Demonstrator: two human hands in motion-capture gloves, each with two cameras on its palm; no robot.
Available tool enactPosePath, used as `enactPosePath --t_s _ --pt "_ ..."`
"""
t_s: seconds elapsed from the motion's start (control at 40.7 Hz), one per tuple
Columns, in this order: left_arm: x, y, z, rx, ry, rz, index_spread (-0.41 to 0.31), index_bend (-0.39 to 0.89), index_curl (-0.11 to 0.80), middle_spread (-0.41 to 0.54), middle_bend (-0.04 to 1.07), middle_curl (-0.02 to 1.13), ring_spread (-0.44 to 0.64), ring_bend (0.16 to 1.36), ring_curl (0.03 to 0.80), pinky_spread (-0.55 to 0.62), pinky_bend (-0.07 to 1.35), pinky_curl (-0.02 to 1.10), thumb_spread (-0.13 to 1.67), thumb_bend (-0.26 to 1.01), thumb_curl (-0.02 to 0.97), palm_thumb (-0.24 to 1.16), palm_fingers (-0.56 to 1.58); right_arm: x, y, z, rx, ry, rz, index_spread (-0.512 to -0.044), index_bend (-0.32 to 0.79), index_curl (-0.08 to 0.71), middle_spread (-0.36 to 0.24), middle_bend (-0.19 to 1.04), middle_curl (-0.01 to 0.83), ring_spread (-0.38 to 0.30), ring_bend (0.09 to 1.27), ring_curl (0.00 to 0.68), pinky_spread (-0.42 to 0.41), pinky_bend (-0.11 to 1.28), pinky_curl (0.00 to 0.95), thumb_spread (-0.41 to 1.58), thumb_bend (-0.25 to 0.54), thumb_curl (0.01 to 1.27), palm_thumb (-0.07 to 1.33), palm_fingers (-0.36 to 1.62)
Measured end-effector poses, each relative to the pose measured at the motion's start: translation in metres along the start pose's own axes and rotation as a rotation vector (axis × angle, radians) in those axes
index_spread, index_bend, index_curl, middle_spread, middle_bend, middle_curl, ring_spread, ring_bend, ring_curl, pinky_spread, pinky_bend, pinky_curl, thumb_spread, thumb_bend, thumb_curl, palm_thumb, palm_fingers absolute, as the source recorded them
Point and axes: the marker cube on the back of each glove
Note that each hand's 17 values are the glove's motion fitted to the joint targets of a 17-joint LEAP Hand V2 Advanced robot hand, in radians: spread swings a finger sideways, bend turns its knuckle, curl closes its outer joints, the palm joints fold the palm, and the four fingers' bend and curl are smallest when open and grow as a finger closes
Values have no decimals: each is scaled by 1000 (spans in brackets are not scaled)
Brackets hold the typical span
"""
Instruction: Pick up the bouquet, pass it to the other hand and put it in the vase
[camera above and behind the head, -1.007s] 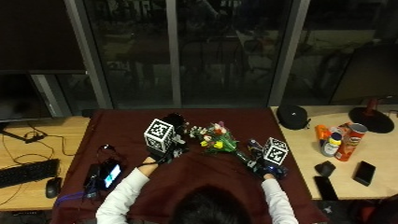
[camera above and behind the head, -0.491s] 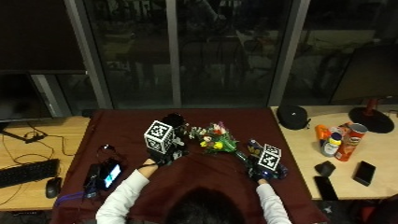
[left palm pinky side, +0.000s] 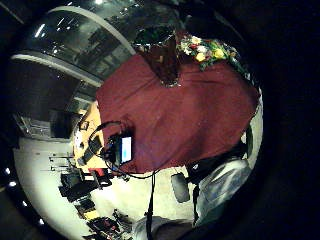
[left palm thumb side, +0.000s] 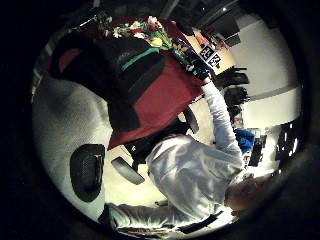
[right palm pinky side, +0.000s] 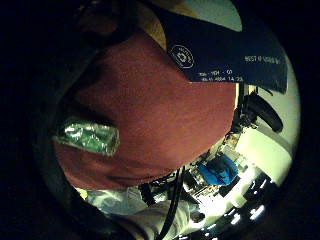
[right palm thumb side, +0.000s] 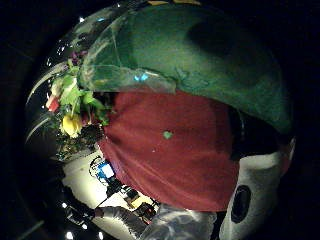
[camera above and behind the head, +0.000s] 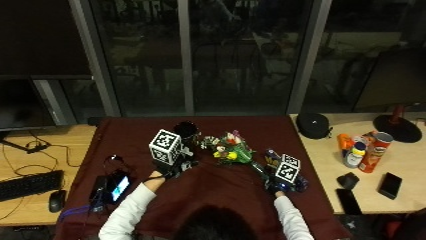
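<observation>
Outside view: I see the green-wrapped bouquet of yellow, red and white flowers lying mid-table on the maroon cloth, beside the dark glass vase near the far edge. Right hand grips its stem end; left hand finger state unclear. Writing unreadable.
</observation>
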Motion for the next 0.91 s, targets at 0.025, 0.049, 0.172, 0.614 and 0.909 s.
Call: enactPosePath --t_s 0.025,0.049,0.172,0.614,0.909 --pt "-1 0 0 -1 0 -1 -19 124 275 98 184 332 100 587 313 122 367 348 1057 -23 279 164 472 0 -4 -1 65 -3 -17 -222 310 389 -131 361 500 -180 476 424 -196 359 363 1079 36 419 1001 1107" --pt "-1 0 0 -3 1 -2 -20 124 274 98 184 333 100 586 313 122 367 349 1057 -23 279 164 472 -1 -4 -2 107 -11 -37 -223 304 394 -131 355 502 -181 470 426 -200 363 367 1065 32 426 1007 1111" --pt "-2 1 -1 -2 8 -3 -21 122 273 94 186 338 99 585 314 122 363 350 1057 -23 280 164 476 2 -12 1 125 -66 -53 -230 232 403 -141 288 499 -199 503 448 -242 458 402 979 8 459 1030 1200" --pt "-2 -1 0 -17 13 -13 -22 120 270 80 187 349 87 582 317 107 353 352 1059 -23 280 165 493 -24 18 -17 227 -169 -239 -215 185 436 -155 224 546 -229 723 533 -267 753 512 992 2 510 1117 1275" --pt "-1 0 0 -27 9 -15 -22 119 266 77 186 353 84 577 318 96 358 356 1059 -23 279 165 496 -35 36 -27 264 -264 -329 -217 174 466 -142 226 578 -229 751 541 -276 790 514 1076 -19 461 1092 1255"
